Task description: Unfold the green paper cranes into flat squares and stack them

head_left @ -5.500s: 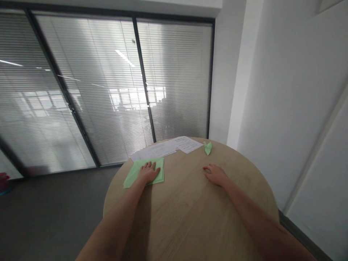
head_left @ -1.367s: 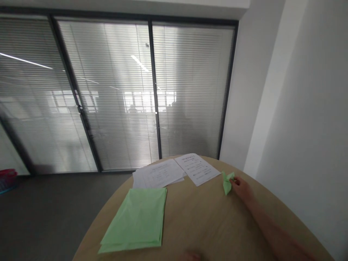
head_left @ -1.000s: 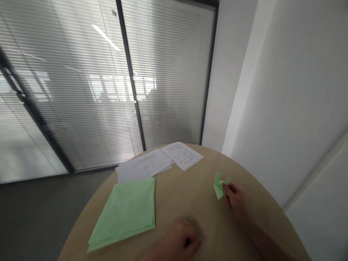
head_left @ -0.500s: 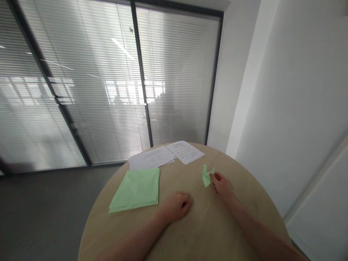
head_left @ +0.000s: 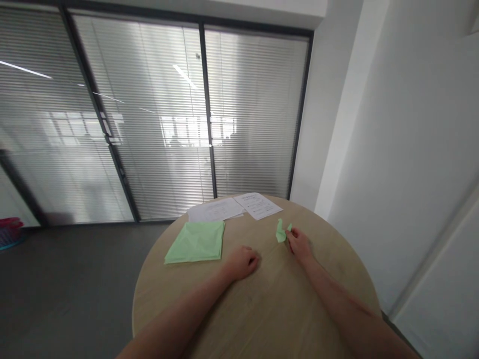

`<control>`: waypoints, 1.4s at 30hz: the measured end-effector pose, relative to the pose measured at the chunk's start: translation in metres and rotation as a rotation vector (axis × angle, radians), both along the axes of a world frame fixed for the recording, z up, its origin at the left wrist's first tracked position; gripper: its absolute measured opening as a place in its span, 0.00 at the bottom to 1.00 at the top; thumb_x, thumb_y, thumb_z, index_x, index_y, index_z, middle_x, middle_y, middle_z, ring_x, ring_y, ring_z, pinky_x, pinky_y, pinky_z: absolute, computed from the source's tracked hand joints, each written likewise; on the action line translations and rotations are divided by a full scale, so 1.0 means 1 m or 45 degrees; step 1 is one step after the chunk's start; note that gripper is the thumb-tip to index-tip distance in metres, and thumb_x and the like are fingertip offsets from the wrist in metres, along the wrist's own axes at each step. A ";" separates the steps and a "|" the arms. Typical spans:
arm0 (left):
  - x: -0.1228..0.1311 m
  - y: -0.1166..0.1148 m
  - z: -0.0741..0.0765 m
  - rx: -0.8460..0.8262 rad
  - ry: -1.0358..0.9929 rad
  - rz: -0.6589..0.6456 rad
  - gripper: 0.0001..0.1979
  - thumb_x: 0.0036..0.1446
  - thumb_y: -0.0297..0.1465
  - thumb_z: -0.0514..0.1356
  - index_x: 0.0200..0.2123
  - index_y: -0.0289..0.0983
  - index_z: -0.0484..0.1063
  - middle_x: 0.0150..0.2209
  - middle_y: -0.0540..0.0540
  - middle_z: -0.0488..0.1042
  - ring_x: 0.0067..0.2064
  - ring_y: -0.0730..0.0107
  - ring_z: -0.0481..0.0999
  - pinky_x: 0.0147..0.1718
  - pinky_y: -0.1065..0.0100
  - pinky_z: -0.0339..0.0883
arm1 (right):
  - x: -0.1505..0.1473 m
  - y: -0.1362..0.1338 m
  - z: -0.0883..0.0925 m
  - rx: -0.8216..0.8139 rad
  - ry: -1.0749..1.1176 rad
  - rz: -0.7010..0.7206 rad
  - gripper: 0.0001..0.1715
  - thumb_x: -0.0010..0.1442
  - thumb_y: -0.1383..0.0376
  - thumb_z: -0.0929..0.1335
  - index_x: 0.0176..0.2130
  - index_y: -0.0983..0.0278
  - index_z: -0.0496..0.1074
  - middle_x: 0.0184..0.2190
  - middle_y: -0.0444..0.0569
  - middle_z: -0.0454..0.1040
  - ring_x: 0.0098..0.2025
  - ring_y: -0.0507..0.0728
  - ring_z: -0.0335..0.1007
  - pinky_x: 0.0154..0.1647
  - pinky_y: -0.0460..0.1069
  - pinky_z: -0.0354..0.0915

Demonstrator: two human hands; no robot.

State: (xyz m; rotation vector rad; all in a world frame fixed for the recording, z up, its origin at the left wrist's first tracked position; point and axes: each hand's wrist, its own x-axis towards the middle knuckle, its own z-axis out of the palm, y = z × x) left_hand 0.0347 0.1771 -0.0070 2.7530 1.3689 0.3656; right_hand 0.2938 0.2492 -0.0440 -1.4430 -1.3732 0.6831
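A small folded paper figure (head_left: 280, 234) in light green, shaped like an origami bird with an upright neck, is on the right part of the table. My right hand (head_left: 299, 242) pinches it at its right end between thumb and fingers. On the bare wood to the left rests my left hand (head_left: 242, 262), curled into a loose fist with nothing visible in it. Left of that fist lies a stack of light green paper sheets (head_left: 196, 242), apart from my fingers.
Printed white sheets (head_left: 215, 210) and another printed page (head_left: 258, 206) lie at the far edge of the round wooden table (head_left: 247, 314). Behind stands a glass partition with blinds (head_left: 172, 169); a white wall (head_left: 404, 149) is at right. A pink basket (head_left: 10, 232) sits on the floor.
The view has swung left and tilted up a little, so a pink basket now shows at the left edge. Both hands keep their poses, and the right one still holds the paper bird.
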 end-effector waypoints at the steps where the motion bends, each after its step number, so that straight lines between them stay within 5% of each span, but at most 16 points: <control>1: 0.000 0.000 0.000 0.002 0.001 0.001 0.15 0.65 0.34 0.54 0.28 0.36 0.74 0.30 0.44 0.75 0.33 0.66 0.71 0.35 0.66 0.60 | 0.000 0.001 -0.001 -0.006 0.015 -0.007 0.24 0.62 0.46 0.61 0.39 0.62 0.73 0.22 0.45 0.71 0.20 0.53 0.63 0.22 0.46 0.56; 19: -0.002 0.009 -0.005 -0.083 -0.123 -0.050 0.14 0.64 0.33 0.56 0.26 0.36 0.72 0.27 0.47 0.73 0.31 0.69 0.70 0.30 0.67 0.51 | 0.000 -0.009 0.003 0.022 0.243 0.075 0.24 0.57 0.45 0.64 0.38 0.62 0.69 0.20 0.39 0.63 0.17 0.50 0.54 0.18 0.45 0.53; 27: -0.004 0.006 -0.003 -0.137 -0.283 0.020 0.18 0.68 0.36 0.52 0.26 0.36 0.69 0.28 0.45 0.72 0.33 0.66 0.70 0.33 0.66 0.58 | -0.004 -0.023 0.006 -0.066 0.296 0.277 0.21 0.54 0.47 0.66 0.34 0.61 0.66 0.19 0.38 0.60 0.18 0.49 0.54 0.17 0.45 0.51; 31: -0.009 0.011 0.003 -0.223 -0.652 0.102 0.13 0.69 0.36 0.50 0.37 0.36 0.70 0.33 0.46 0.73 0.36 0.66 0.72 0.38 0.65 0.65 | -0.013 -0.039 0.010 -0.224 0.453 0.488 0.21 0.53 0.47 0.68 0.35 0.61 0.64 0.20 0.36 0.58 0.17 0.47 0.52 0.15 0.43 0.51; 36: -0.018 0.009 0.015 -0.395 -1.193 0.144 0.20 0.69 0.42 0.50 0.58 0.38 0.62 0.43 0.45 0.69 0.33 0.71 0.71 0.23 0.72 0.68 | -0.025 -0.059 0.028 -0.346 0.525 0.723 0.23 0.53 0.48 0.71 0.35 0.63 0.66 0.22 0.38 0.62 0.18 0.46 0.55 0.15 0.42 0.55; 42: -0.034 -0.007 0.030 -0.334 -1.055 -0.013 0.23 0.64 0.37 0.59 0.61 0.39 0.67 0.50 0.42 0.73 0.34 0.74 0.72 0.27 0.74 0.72 | -0.039 -0.070 0.031 -0.535 0.512 0.910 0.30 0.53 0.42 0.73 0.38 0.65 0.69 0.22 0.38 0.64 0.17 0.46 0.57 0.14 0.41 0.55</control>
